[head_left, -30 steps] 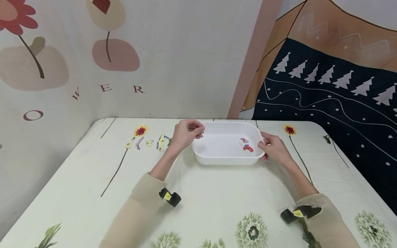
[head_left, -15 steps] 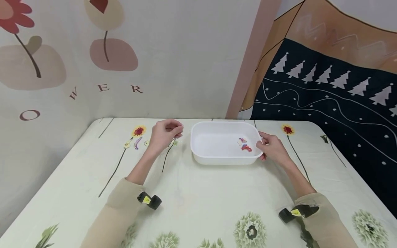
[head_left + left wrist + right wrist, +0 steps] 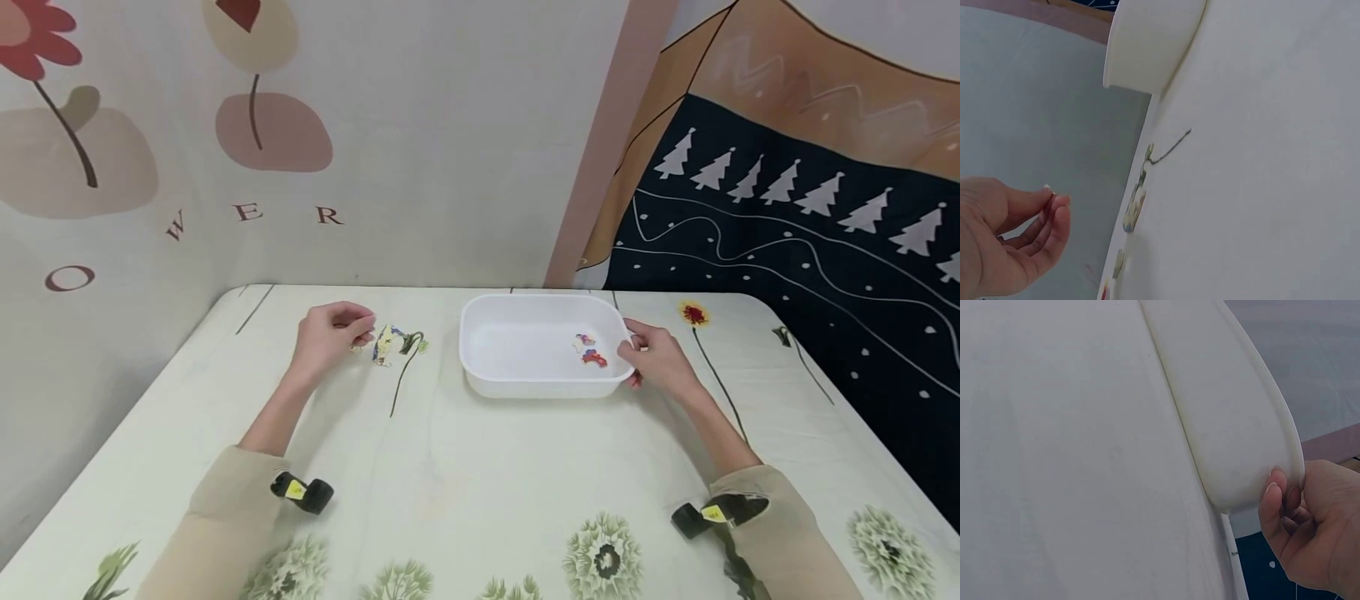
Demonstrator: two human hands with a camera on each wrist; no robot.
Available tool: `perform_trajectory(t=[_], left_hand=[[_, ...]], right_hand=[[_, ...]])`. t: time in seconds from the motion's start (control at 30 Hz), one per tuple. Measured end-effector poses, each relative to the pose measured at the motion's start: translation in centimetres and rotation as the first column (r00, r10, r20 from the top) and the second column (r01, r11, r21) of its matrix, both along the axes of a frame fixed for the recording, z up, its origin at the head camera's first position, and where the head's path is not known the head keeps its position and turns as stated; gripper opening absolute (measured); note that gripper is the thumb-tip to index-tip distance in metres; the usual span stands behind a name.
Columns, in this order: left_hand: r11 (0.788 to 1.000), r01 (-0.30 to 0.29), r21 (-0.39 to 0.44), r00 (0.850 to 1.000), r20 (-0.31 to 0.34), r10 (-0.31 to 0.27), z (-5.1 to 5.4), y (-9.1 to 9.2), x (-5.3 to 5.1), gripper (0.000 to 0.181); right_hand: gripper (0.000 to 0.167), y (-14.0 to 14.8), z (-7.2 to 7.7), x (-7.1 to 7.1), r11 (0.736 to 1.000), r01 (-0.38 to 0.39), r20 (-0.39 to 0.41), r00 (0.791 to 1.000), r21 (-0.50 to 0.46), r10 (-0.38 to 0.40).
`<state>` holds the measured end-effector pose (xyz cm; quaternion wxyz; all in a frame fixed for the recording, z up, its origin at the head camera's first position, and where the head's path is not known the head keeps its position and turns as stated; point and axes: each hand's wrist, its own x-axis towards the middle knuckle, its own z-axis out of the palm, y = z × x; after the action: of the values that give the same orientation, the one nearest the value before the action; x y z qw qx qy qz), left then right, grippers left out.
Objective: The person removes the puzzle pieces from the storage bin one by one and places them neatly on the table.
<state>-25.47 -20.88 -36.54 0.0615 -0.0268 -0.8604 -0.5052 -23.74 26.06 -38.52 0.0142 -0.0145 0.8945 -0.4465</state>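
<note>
The white tray (image 3: 540,388) stands near the table's far edge, with two small colourful cut-out pieces, one of them red (image 3: 595,358), inside at its right. My right hand (image 3: 663,362) grips the tray's right rim, thumb over the top; the right wrist view shows fingers curled under the rim (image 3: 1297,450). Over the far left of the table is my left hand (image 3: 327,340), loosely curled, thumb and fingertips close together, nothing clearly visible between them. Just right of it lies a yellow-and-blue piece (image 3: 384,343). The left wrist view shows the left hand (image 3: 1013,234) raised above the surface.
A pale flower-patterned cloth (image 3: 480,475) covers the table. Behind it hangs a light curtain (image 3: 435,167), and at the right a dark cloth with white trees (image 3: 780,217). Small pieces (image 3: 1118,264) lie along the cloth in the left wrist view.
My left hand has moved left, from the tray's left rim past the yellow-and-blue piece, and now covers several small pieces at the left. My right hand and the tray have hardly moved.
</note>
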Motion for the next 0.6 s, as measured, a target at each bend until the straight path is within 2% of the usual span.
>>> perform_trajectory(t=[0.17, 0.33, 0.6], left_hand=[[0.998, -0.042, -0.038, 0.998, 0.04, 0.044, -0.5, -2.4, 0.2, 0.029], [0.989, -0.105, -0.101, 0.991, 0.078, 0.113, -1.1, -4.9, 0.2, 0.032], [0.985, -0.146, -0.095, 0.98, 0.124, 0.157, -2.0, -8.3, 0.2, 0.036]], right_hand=[[0.062, 0.0, 0.0, 0.0, 1.0, 0.0, 0.0, 1.0, -0.003, 0.0], [0.061, 0.0, -0.2, 0.0, 1.0, 0.006, 0.001, 1.0, -0.001, -0.006], [0.061, 0.1, -0.3, -0.1, 1.0, 0.008, 0.004, 1.0, 0.01, -0.008]])
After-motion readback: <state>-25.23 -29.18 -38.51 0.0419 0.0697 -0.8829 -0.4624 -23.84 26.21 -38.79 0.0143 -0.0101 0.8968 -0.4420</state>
